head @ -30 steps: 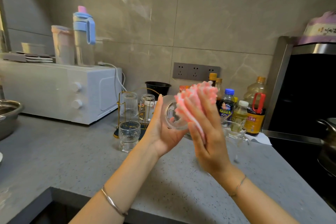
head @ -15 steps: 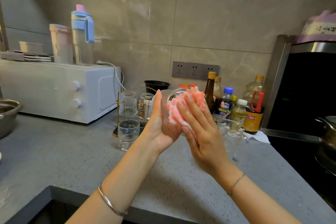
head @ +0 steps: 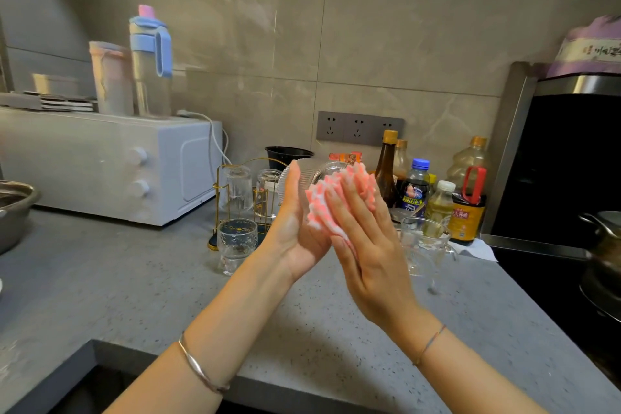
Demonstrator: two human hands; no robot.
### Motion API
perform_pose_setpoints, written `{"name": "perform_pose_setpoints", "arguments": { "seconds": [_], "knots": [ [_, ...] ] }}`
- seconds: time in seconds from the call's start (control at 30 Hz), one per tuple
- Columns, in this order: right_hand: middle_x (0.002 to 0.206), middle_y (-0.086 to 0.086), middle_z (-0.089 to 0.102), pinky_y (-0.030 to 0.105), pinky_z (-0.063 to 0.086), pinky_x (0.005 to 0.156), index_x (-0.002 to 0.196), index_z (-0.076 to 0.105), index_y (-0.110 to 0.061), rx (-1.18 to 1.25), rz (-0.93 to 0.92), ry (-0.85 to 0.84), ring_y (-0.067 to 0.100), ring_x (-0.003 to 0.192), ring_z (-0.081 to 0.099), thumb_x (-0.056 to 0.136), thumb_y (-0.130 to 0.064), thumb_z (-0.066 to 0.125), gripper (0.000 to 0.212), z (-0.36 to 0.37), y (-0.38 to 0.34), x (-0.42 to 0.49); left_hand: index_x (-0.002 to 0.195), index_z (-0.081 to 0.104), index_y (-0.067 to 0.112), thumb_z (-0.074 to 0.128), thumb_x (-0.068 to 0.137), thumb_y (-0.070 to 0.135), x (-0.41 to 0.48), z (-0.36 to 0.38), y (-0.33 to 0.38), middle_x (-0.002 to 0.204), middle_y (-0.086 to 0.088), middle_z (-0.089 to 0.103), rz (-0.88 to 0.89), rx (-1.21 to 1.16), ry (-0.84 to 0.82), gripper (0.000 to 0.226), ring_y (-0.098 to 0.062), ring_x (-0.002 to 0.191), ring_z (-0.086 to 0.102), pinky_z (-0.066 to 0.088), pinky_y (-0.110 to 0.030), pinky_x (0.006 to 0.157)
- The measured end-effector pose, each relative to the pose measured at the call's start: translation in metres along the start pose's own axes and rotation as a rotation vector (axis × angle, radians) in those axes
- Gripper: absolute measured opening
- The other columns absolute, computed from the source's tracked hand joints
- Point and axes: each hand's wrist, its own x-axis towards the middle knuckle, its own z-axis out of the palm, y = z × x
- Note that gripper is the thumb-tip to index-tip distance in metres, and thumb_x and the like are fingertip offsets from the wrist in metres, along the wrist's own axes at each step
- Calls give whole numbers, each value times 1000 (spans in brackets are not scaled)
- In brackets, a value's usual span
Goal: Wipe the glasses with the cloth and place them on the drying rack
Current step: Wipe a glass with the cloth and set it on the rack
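left grip [head: 295, 232] curled round ribbed glass [head: 309, 175], held up over the table [head: 134, 279] just beside the drying rack [head: 218, 205]. right grip [head: 369, 252] flat, fingers straight, pressing pink cloth [head: 336, 202] onto the glass.

The glass [head: 315, 173] is largely hidden by the left hand [head: 299, 232] and cloth [head: 316, 206], and what seems a pot [head: 605, 259] is cut by the right edge.

Grey countertop [head: 117, 289]: microwave [head: 100, 161], drying rack [head: 218, 195], glass [head: 237, 245], bottles [head: 468, 212].
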Motion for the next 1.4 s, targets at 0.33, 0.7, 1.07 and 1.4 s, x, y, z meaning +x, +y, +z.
{"name": "perform_pose_setpoints", "arguments": {
  "seconds": [0.33, 0.7, 1.07, 1.4],
  "knots": [
    [160, 2, 22, 39, 15, 122, 150, 29, -11, 158, 152, 89, 20, 150, 12, 104, -16, 32, 46, -3, 1, 16, 128, 58, 7, 51, 89, 59, -1, 3, -11, 106, -14, 71, 14, -62, 68, 66, -23, 84, 71, 61, -31, 64],
    [152, -11, 40, 46, 42, 107, 147, 37, -20, 914, 552, 195, 4, 137, 41, 107, -24, 23, 43, -45, -3, 39, 104, 66, 12, 44, 89, 58, -5, -15, -10, 97, -14, 75, 41, 118, 67, 53, -19, 86, 73, 61, -30, 66],
    [59, -29, 63, 27, 38, 52, 110, 66, -19, 624, 741, -303, -2, 38, 46, 106, -29, 31, 37, -62, 14, 68, 95, 79, 15, 90, 43, 54, -13, -30, -19, 104, -10, 73, -23, 286, -29, 66, -21, 90, 71, 53, -42, 87],
    [45, -7, 36, 27, 38, 55, 85, 65, -2, 791, 716, -483, 10, 43, 34, 95, -53, 33, 61, -59, 20, 59, 112, 72, 9, 87, 50, 57, -18, -29, -17, 113, -18, 65, -44, 200, -7, 80, -30, 96, 62, 52, -43, 85]
  ]
}}
